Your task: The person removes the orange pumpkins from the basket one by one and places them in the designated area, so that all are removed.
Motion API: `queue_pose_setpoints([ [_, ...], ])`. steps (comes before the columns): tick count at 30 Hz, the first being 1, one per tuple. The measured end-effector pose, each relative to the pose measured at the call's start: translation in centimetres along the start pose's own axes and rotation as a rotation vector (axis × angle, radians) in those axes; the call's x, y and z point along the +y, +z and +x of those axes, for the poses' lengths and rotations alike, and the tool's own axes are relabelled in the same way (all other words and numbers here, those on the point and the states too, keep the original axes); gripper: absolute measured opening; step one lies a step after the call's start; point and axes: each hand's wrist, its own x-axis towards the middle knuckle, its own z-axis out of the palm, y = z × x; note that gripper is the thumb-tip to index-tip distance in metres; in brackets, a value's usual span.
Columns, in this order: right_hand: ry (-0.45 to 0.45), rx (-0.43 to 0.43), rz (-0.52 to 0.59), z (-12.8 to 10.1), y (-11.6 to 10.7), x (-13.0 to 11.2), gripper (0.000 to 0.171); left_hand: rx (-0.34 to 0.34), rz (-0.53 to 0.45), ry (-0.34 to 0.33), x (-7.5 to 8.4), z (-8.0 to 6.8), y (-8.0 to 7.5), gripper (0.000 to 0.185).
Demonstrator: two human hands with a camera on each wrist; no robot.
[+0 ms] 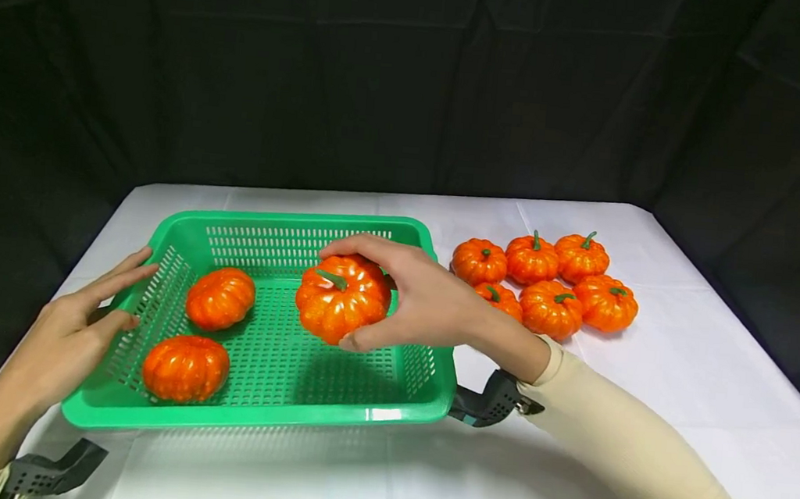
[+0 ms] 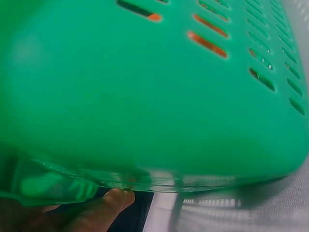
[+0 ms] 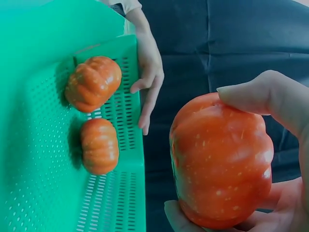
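My right hand grips an orange toy pumpkin with a green stem, held above the middle of a green perforated basket. In the right wrist view the pumpkin sits between thumb and fingers. Two more pumpkins lie in the basket's left half, one behind the other. My left hand rests with straight fingers against the basket's left wall; its thumb shows under the rim in the left wrist view.
Several orange pumpkins lie grouped on the white tablecloth to the right of the basket. Black curtains hang behind the table. The table's far edge runs just behind the basket.
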Motion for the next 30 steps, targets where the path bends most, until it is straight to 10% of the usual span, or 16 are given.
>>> queue_pose_setpoints([
  [30,0.068,0.114,0.037,-9.0,-2.7,1.3,0.07,0.007,-0.006,0.009,-0.2,0.0,0.0,0.056],
])
